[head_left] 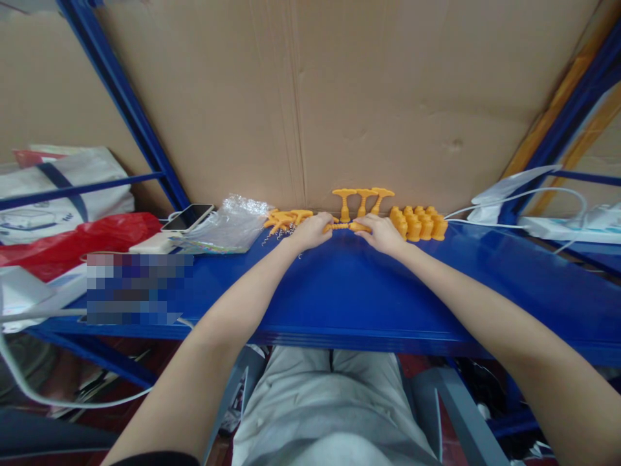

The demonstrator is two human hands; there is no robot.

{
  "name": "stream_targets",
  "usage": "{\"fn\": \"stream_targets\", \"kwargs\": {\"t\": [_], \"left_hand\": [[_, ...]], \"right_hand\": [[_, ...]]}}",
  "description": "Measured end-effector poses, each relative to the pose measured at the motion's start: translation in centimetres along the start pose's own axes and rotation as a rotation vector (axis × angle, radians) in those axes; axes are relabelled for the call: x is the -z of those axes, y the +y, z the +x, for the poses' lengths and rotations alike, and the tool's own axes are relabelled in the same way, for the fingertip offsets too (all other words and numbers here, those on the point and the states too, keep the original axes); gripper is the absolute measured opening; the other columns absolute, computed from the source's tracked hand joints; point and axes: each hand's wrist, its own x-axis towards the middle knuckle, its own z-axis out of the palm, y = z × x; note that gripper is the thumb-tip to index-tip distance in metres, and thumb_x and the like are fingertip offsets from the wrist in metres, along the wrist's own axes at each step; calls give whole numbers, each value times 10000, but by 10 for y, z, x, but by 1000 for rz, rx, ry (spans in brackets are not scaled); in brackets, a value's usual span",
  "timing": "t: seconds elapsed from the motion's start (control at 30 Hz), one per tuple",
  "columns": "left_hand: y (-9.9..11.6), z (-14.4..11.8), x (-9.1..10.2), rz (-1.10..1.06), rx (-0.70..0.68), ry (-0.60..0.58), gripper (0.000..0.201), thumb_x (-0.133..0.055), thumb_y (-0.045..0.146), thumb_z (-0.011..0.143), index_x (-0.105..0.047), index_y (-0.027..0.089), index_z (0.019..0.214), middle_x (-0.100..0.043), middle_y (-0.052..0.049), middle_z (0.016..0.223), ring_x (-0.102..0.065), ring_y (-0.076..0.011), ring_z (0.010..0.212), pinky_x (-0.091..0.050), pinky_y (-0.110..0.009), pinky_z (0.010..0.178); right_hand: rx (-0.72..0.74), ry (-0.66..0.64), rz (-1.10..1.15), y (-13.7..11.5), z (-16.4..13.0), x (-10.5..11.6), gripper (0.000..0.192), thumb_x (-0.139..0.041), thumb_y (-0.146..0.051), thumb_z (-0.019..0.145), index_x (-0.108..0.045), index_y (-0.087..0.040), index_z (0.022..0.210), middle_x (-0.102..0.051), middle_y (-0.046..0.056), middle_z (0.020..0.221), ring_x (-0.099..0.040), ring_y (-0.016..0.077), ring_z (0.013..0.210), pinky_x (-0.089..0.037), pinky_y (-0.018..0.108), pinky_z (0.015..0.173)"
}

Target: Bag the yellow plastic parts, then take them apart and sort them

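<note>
head view: both arms outstretched, left hand and right hand apparently clamped on 1 orange piece.

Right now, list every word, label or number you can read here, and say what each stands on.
None can be read.
White bag at far left: blue printing, too blurred to read.
Pixelated patch on the blue table: masked, unreadable.
Phone: screen dark, no text.
Orange parts near the hands: no markings visible.
</note>
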Motion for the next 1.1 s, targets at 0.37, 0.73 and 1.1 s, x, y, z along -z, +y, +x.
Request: {"fn": "stream_targets", "kwargs": {"t": [0.37, 0.73, 1.1], "left_hand": [[-5, 3, -9, -48, -58, 13, 215, -558, 140, 886, -633, 152, 1087, -698, -99, 1117, -677, -215, 1039, -518, -316, 909], [-9, 3, -12, -60, -64, 62, 130, -602, 245, 928, -641, 165, 1022, -700, -86, 1054, -675, -216, 989, -513, -322, 873], [-4, 0, -2, -42, 17, 61, 95, -596, 238, 948, -638, 157, 974, -701, -93, 1062, -675, -217, 979, -497, -309, 859]], "right_hand": [[100, 28, 95, 6, 1, -1, 388, -543, -279, 959, -686, -162, 1300, -690, 152, 1179, -654, 291, 1091, -501, 412, 962], [61, 26, 282, 22, 9, -3, 500, -672, -222, 813, -647, -165, 1309, -660, 152, 1241, -649, 290, 1096, -556, 469, 933], [-322, -102, 802, 16, 7, 13, 145, -681, -182, 871, -654, -173, 1013, -747, 102, 1047, -745, 198, 899, -612, 386, 889]]}}
